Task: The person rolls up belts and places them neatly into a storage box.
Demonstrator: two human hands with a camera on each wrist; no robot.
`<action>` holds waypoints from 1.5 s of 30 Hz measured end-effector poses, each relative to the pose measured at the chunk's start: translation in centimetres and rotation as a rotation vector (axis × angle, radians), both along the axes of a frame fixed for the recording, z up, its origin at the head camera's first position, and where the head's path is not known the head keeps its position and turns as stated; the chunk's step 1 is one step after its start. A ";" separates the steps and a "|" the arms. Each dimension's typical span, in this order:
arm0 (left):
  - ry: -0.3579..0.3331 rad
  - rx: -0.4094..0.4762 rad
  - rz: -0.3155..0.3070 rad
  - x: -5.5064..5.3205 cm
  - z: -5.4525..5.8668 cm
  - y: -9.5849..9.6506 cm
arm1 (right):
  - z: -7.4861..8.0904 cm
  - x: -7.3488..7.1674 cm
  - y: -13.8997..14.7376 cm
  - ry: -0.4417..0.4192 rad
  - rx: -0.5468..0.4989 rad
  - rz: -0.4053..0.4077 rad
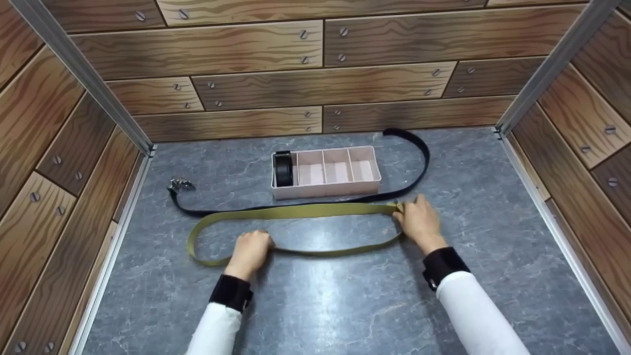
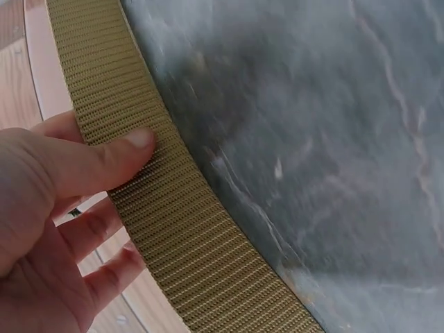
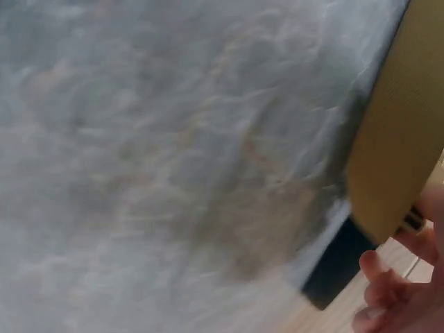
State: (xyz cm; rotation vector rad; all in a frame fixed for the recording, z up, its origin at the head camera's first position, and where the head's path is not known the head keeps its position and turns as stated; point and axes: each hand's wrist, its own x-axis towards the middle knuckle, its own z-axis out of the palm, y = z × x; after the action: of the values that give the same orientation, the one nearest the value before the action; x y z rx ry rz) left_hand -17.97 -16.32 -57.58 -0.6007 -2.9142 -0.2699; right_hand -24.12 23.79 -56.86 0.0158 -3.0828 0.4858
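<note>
An olive webbing belt (image 1: 315, 211) stands on edge in a long loop on the grey floor. Its near side is pinched by my left hand (image 1: 251, 251); the left wrist view has the thumb lying across the ribbed webbing (image 2: 166, 180) and fingers behind it. At the loop's right end my right hand (image 1: 420, 222) grips the belt where its ends come together. In the right wrist view the olive strap (image 3: 392, 139) is blurred, with a dark flat piece (image 3: 338, 265) just beyond the fingers of that hand (image 3: 406, 291).
Behind the loop a black belt (image 1: 419, 148) curves along the floor, its metal buckle (image 1: 181, 184) at the left. A pink divided tray (image 1: 328, 190) holds a rolled black belt (image 1: 283, 168) in its leftmost compartment. Wood-patterned walls (image 1: 256, 44) enclose three sides.
</note>
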 end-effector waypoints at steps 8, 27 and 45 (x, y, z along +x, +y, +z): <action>-0.023 0.012 -0.030 1.4 -0.1 1.3 | 0.6 1.8 1.2 -0.242 -0.232 -0.163; 0.049 0.096 0.076 6.5 -0.4 11.6 | 1.3 2.9 -1.6 -0.388 -0.504 0.170; -0.499 0.187 0.291 1.8 0.7 14.1 | 0.7 3.3 -6.1 -0.331 -0.341 0.532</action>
State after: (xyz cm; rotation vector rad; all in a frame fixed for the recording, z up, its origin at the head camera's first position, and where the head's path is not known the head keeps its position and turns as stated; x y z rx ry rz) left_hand -16.18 -2.25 -56.89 -0.0782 -3.3295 -0.7357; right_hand -20.77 17.70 -56.13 0.8429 -3.2301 1.1287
